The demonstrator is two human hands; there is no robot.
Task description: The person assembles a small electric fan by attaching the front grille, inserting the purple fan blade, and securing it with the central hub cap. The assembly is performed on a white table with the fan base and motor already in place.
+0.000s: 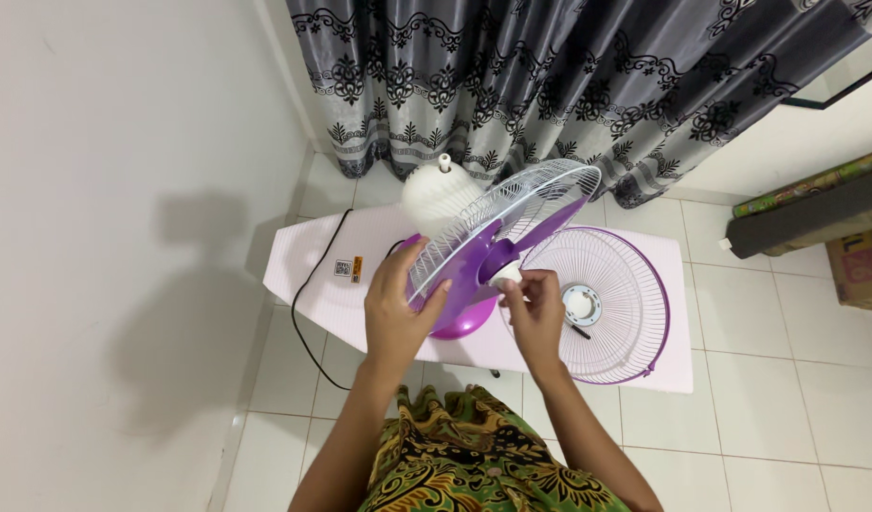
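Observation:
A small purple and white desk fan (pixel 474 248) stands on a pale pink low table (pixel 341 294). Its rear wire guard (pixel 521 204) and purple blades (pixel 550 228) are exposed. My left hand (pixel 398 308) grips the lower left rim of that guard. My right hand (pixel 533 303) pinches the white round cap (pixel 508 276) at the hub of the blades. The detached front guard (pixel 611 303), white wire with a purple rim, lies flat on the table just right of my right hand.
A black power cord (pixel 308 284) runs from the fan over the table's left edge to the tiled floor. A white wall is at left, a grey patterned curtain (pixel 569 85) behind. A rolled mat (pixel 815 213) and a cardboard box (pixel 862 270) sit at right.

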